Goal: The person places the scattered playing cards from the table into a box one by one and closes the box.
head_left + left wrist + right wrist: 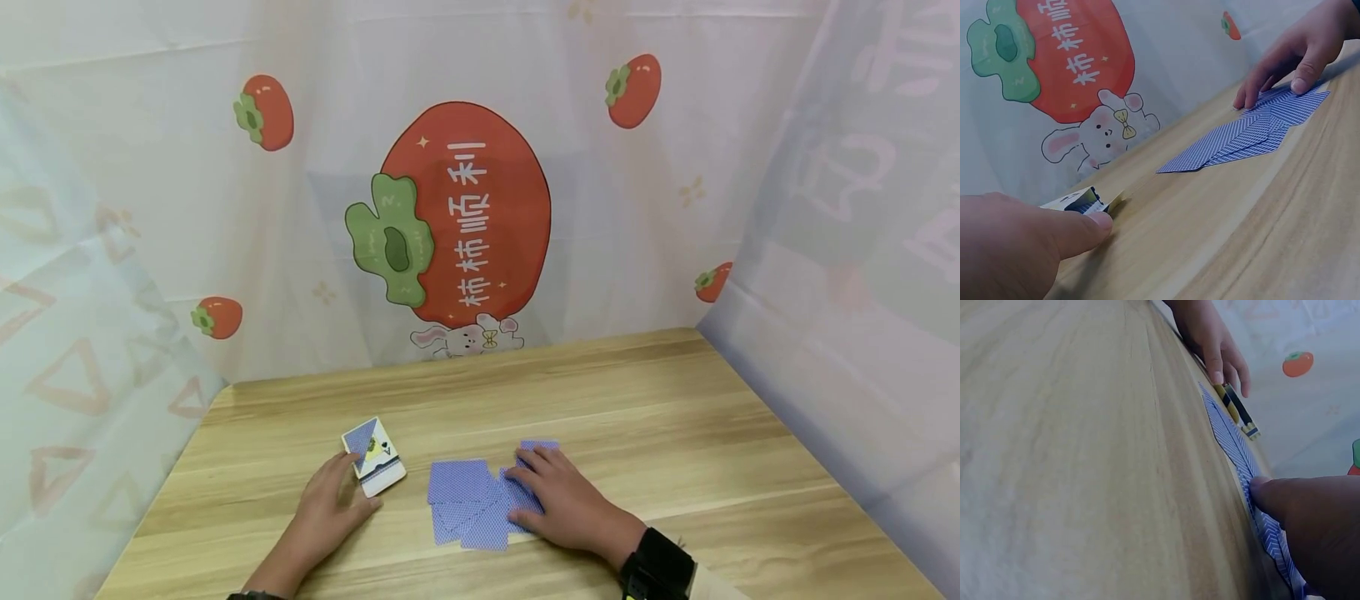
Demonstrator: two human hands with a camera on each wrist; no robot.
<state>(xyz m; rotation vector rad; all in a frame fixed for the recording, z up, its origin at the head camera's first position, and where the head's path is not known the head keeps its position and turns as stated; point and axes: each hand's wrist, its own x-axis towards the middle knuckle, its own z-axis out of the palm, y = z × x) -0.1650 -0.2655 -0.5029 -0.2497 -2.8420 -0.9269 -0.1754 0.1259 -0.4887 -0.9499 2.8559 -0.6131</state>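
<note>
A playing-card box (386, 457) with an ace and a blue patterned panel on its face lies at the left of the table. My left hand (327, 507) holds it by the edges, fingertips on its left side and thumb at its near end. In the left wrist view, the box's near end (1088, 201) stands open beside the thumb. Several blue-backed playing cards (459, 483) lie face down, overlapping, in the middle. My right hand (562, 498) rests with spread fingers on the cards at the right of this spread, hiding part of them.
Both hands work on a wooden table (637, 400). Behind it hangs a white cloth (315, 108) printed with persimmons and a rabbit, and more cloth closes off the left and right sides. A black band (658, 565) circles the right wrist.
</note>
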